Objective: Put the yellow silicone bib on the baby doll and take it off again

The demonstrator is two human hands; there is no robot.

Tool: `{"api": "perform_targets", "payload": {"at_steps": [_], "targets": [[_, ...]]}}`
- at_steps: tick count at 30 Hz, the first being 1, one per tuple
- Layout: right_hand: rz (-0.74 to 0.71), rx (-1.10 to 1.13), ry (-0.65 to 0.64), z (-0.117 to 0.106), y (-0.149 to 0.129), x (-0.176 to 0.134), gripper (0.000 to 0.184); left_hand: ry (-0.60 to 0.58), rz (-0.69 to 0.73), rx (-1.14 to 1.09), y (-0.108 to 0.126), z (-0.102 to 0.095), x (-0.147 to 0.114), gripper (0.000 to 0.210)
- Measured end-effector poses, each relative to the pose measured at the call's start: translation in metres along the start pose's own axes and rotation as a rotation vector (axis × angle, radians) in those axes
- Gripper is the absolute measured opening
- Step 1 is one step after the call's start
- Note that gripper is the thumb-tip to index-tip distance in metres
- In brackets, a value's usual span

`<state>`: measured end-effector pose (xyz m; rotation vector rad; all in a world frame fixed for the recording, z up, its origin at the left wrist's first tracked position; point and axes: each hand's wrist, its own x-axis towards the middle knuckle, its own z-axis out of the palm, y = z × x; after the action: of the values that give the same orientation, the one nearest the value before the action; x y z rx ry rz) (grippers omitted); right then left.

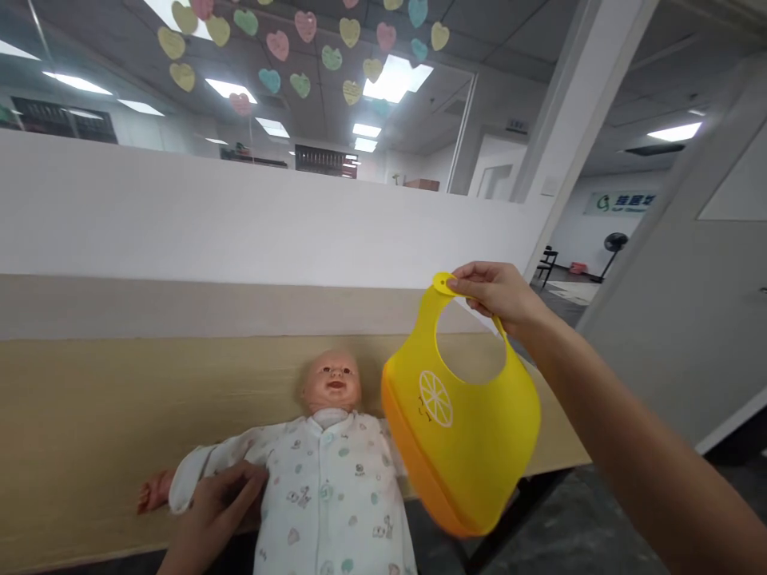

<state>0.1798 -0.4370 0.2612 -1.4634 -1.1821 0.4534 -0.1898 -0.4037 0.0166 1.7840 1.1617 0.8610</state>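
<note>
While the right hand [500, 294] pinches the yellow bib [464, 427] by its neck strap, hanging below it, unfastened, the left hand [216, 507] rests flat on the doll [329, 479] lying on the surface [89, 415].

Right hand [497, 294] raised, pinching; left hand [219, 503] low, flat

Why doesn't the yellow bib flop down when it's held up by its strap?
The yellow bib probably is bendy but springy: it keeps its scoop shape hanging from the right hand. It likely is light, since a fingertip pinch holds it.
</note>
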Motion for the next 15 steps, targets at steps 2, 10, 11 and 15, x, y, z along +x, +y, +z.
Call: {"api": "perform_targets", "payload": {"at_steps": [2, 10, 11, 15], "targets": [[-0.024, -0.012, 0.021, 0.003, -0.007, 0.006, 0.03, 0.008, -0.006, 0.025, 0.0, 0.001, 0.002, 0.06], [-0.033, -0.013, 0.219, 0.015, 0.01, 0.046, 0.009, 0.03, -0.082, 0.001, -0.01, 0.002, -0.002, 0.054], [-0.014, 0.003, 0.263, 0.01, 0.02, 0.053, 0.01, 0.034, -0.095, -0.007, -0.011, 0.002, -0.003, 0.053], [0.175, 0.008, 0.457, -0.024, 0.08, 0.076, 0.012, 0.036, -0.122, -0.005, -0.009, 0.003, -0.005, 0.055]]}}
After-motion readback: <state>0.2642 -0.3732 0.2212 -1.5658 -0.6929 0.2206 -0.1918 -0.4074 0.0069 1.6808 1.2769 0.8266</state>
